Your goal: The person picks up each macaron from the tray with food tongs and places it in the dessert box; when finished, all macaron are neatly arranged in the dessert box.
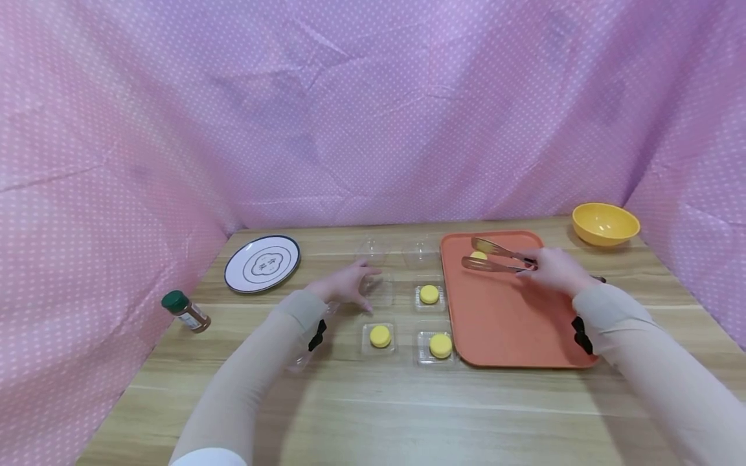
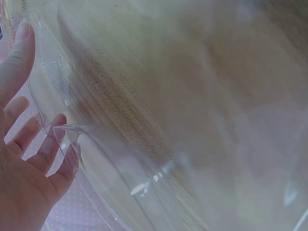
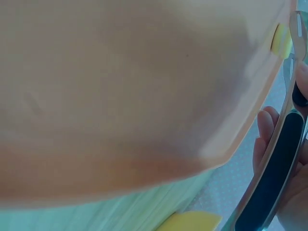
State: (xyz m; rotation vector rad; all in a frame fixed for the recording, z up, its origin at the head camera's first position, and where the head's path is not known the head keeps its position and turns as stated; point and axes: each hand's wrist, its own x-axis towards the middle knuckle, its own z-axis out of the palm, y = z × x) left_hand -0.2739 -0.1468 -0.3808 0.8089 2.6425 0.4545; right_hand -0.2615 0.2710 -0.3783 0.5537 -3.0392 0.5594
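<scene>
My right hand (image 1: 558,270) holds a pair of tongs (image 1: 486,264) with dark handles over the orange tray (image 1: 513,330). The tongs' ends are parted on either side of a yellow macaron (image 1: 479,255) on the tray's far left part; it shows beside them in the right wrist view too. Fingers spread, my left hand (image 1: 344,285) is at a clear plastic box (image 1: 381,291) with no macaron in it. The left wrist view shows thumb and fingers apart beside clear plastic (image 2: 96,163). Three more clear boxes nearby each hold one macaron (image 1: 429,294).
Clear plastic lids (image 1: 419,252) stand behind the boxes, and more clear plastic (image 1: 300,359) lies under my left forearm. A white plate (image 1: 247,265) and a green-capped spice jar (image 1: 189,314) are on the left. A yellow bowl (image 1: 605,226) stands at the back right.
</scene>
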